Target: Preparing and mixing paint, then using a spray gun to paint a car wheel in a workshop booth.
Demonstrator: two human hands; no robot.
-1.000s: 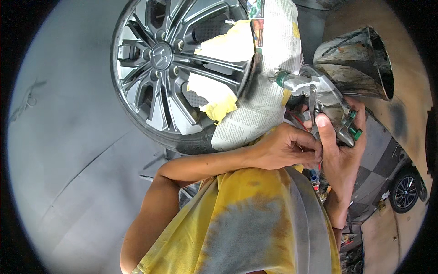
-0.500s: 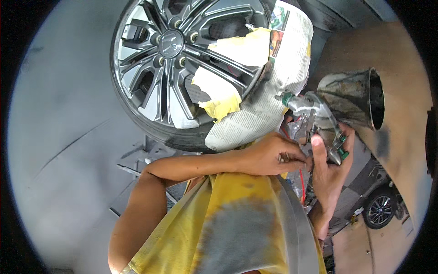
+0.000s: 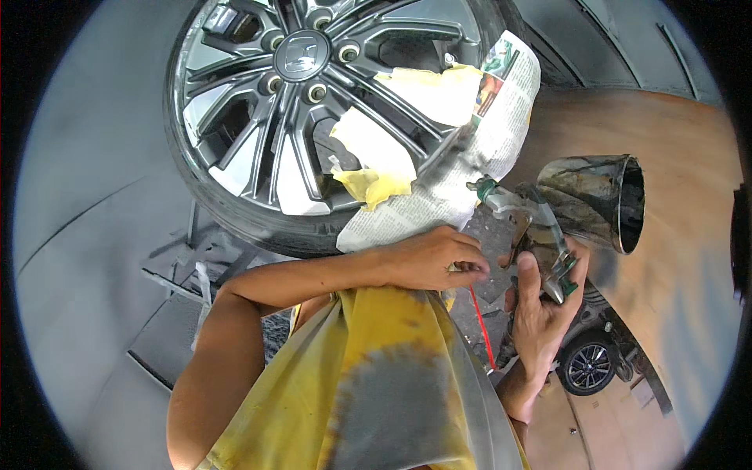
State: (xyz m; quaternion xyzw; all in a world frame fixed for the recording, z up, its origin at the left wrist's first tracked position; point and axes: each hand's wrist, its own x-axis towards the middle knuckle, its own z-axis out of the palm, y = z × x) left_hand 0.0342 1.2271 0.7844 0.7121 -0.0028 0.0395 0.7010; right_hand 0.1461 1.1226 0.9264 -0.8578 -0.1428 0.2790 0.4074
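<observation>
My right hand is wrapped round a spray gun with a green-ringed nozzle, which faces left toward the wheel. A paint-stained metal cup is attached to the gun and lies tilted, its mouth to the right. My left hand is closed in front of my waist, below the newspaper; whatever its curled fingers hold is hidden. Ahead of me is a dark grey alloy wheel with a black tyre. Newspaper covers the tyre's near right side, and yellow-edged masking paper fills gaps between spokes.
A red cord hangs between my hands. Under the wheel stands a metal frame. Brown board spans the right side, and another wheel sits lower right. My shirt is yellow with a grey patch.
My left hand has drawn left, widening the gap to my right hand. The spray gun sits slightly lower and further left in view. The whole view has shifted a little.
</observation>
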